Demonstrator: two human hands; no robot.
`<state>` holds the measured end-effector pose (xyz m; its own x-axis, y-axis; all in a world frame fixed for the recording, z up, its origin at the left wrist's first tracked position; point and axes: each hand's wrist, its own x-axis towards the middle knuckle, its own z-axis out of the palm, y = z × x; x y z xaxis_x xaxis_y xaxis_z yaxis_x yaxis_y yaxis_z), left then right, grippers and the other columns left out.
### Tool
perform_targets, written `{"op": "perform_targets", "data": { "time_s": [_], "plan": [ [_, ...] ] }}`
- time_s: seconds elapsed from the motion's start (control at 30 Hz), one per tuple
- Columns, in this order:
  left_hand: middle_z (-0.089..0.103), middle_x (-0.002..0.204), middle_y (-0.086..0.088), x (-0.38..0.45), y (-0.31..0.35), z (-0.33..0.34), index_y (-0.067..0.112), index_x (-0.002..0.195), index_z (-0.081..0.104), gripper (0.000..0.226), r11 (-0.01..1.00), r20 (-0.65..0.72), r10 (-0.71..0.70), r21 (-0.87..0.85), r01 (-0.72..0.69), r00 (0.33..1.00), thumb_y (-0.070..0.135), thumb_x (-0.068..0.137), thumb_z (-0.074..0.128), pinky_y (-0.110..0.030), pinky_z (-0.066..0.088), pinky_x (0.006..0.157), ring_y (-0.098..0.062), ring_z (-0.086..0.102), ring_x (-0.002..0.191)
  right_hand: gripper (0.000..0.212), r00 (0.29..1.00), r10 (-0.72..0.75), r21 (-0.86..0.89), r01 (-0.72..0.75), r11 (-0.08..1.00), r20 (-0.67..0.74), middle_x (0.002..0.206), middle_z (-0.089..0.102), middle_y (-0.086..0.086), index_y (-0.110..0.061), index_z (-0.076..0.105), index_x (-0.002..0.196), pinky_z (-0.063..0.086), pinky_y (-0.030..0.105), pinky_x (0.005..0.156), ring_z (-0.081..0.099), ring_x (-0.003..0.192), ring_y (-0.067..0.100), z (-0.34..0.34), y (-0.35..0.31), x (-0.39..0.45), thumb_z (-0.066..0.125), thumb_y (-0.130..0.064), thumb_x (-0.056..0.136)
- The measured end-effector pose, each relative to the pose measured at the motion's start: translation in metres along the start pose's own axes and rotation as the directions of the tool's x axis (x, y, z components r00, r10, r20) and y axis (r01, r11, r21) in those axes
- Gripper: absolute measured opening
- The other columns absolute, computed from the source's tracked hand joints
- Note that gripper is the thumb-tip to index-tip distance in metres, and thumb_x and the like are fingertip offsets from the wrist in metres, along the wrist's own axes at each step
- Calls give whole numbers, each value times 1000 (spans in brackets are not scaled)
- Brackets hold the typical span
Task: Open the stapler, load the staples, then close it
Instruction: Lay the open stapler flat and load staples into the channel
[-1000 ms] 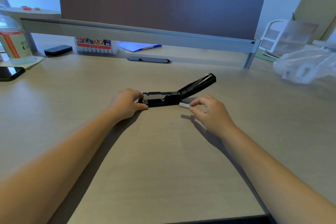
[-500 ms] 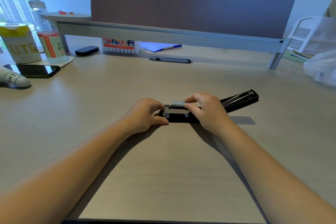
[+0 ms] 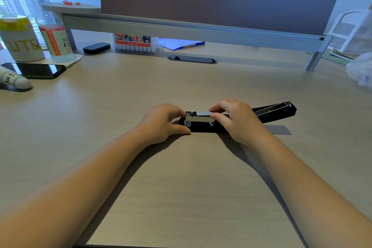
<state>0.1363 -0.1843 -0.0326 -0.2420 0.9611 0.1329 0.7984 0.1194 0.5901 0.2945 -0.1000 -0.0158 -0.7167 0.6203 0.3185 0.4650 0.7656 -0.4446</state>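
A black stapler [image 3: 201,126] lies open in the middle of the desk, its lid [image 3: 275,111] swung back flat to the right. The metal magazine faces up at the stapler's left half. My left hand [image 3: 163,122] grips the stapler's front end, thumb on the near side. My right hand [image 3: 234,120] pinches a silver strip of staples [image 3: 203,113] between thumb and forefinger, and the strip rests on top of the magazine channel. The hinge is hidden behind my right hand.
At the far left stand a yellow-lidded can [image 3: 19,40] and a water bottle [image 3: 51,30], with a phone [image 3: 36,69] in front. A marker box [image 3: 133,43] and a blue folder [image 3: 181,44] sit under the divider shelf. A crumpled plastic bag [image 3: 360,69] lies at the right.
My right hand carried the staple strip from the desk beside the stapler up onto the magazine. The lid dropped from tilted up to lying flat. The camera view shifted left.
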Motion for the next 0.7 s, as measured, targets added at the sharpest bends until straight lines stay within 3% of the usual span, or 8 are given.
{"op": "perform_targets", "data": {
  "time_s": [0.23,0.43,0.7],
  "plan": [
    [60,110,-6,0,1,0,13,104,60,36,1000,0,-8,2,8,1000,27,72,67,-38,38,94,-21,48,106,21,997,-12,36,15,999,-73,104,63,15,-3,60,101,36,24,75,47,86,15,-3,0,0,49,-14,88],
    [59,111,-7,0,1,-1,14,105,60,36,1000,4,-16,3,16,1000,27,72,67,-39,40,95,-22,49,106,19,999,-24,10,24,1000,-30,101,63,14,-4,60,100,28,19,64,47,84,16,-3,2,-1,50,-14,87],
    [60,111,-7,-1,2,-1,14,105,60,36,1000,14,-11,10,10,1000,27,73,66,-39,40,95,-22,49,106,21,1000,-15,-27,15,1000,20,104,65,12,-8,62,102,40,32,78,54,94,24,-3,-2,-2,51,-17,86]
  ]
}}
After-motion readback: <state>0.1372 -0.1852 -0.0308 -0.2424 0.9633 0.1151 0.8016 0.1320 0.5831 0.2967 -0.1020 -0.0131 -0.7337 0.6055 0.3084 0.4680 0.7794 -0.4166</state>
